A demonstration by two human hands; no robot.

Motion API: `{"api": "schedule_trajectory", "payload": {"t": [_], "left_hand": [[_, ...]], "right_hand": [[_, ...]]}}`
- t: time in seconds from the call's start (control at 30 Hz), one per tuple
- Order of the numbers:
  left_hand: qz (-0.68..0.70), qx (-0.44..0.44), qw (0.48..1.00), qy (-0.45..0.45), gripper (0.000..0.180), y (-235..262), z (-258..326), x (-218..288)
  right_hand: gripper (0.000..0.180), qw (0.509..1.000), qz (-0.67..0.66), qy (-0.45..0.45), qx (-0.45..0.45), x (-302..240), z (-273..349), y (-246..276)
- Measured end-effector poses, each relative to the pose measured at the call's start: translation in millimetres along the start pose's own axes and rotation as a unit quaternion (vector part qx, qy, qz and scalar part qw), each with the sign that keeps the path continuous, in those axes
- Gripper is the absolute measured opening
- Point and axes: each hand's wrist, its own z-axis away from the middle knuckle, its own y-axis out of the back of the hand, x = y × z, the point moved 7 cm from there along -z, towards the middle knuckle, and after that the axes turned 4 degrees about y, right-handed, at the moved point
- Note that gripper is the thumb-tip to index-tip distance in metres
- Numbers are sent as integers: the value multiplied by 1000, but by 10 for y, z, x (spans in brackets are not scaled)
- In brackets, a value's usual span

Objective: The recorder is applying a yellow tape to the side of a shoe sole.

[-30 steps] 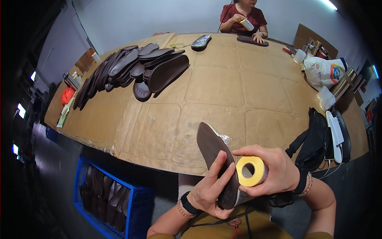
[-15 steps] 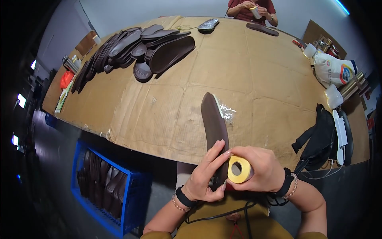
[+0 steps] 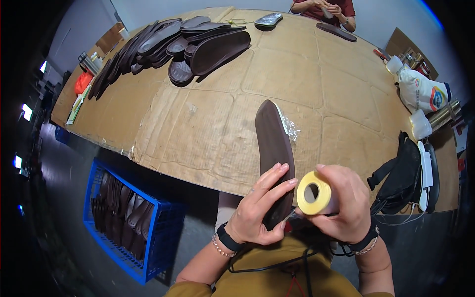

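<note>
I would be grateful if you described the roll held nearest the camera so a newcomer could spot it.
From the large cardboard-covered table, come to its near edge, where the left hand holds a brown insole. Just right of it, in the right hand, is the roll. Its pale yellow, ring-shaped end and hollow core set it apart from the insole.

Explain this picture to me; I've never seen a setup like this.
There is no machine: these are a person's bare hands, seen from above by a wide camera worn on the head, so straight edges look curved. The left hand holds a brown sole; the right hand grips a yellow-ended roll. On the cardboard-covered table lie a pile of soles and, at right, a black bag. A blue crate at lower left holds more soles.
</note>
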Motion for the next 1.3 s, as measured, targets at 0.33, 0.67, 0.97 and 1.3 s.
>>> {"api": "schedule_trajectory", "payload": {"t": [0.33, 0.67, 0.97, 1.3], "left_hand": [[-15, 16, 1000, 6, 77, -4, 11, -23], [-18, 16, 1000, 10, 77, -12, 8, -29], [-19, 43, 998, 31, 73, -15, 24, -7], [-17, 73, 989, 124, 88, 62, -2, 15]], "right_hand": [[76, 999, 25, -15, 32, 49, 5, -85], [77, 999, 27, -19, 35, 56, 5, -108], [77, 999, 22, -28, 39, 54, 5, -132], [80, 999, -17, -43, -21, 111, -80, -168]]}}
